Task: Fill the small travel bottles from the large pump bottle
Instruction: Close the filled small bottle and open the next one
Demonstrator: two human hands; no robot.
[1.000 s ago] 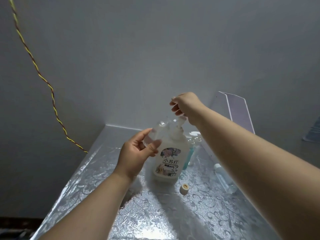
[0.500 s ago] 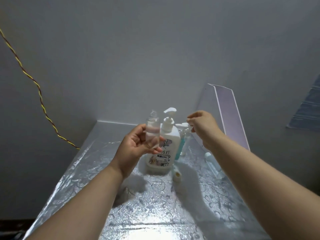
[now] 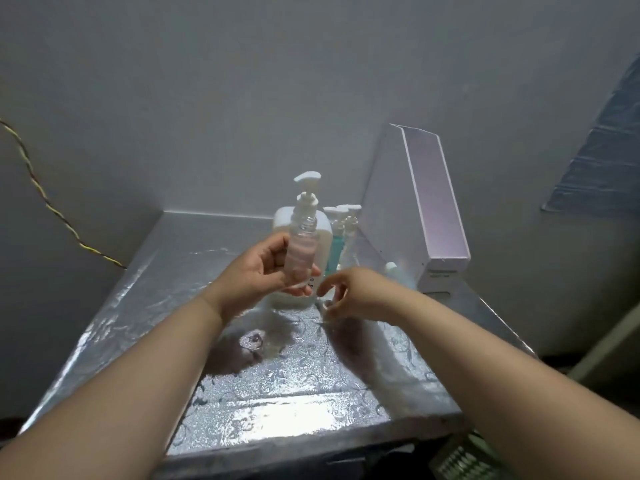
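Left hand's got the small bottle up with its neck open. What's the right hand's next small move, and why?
Probably lift what looks like the cap with the right hand, whose fingers curl over it, and bring it to the travel bottle: the left hand holds it upright, threaded neck bare.

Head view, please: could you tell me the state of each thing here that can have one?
travel bottle: uncapped, roughly upright, held above the table.
left hand: grips the travel bottle.
right hand: low near the table, fingers curled; unclear whether it holds anything.
large pump bottle: standing upright, pump fitted.
teal bottle: standing upright, pump cap on.
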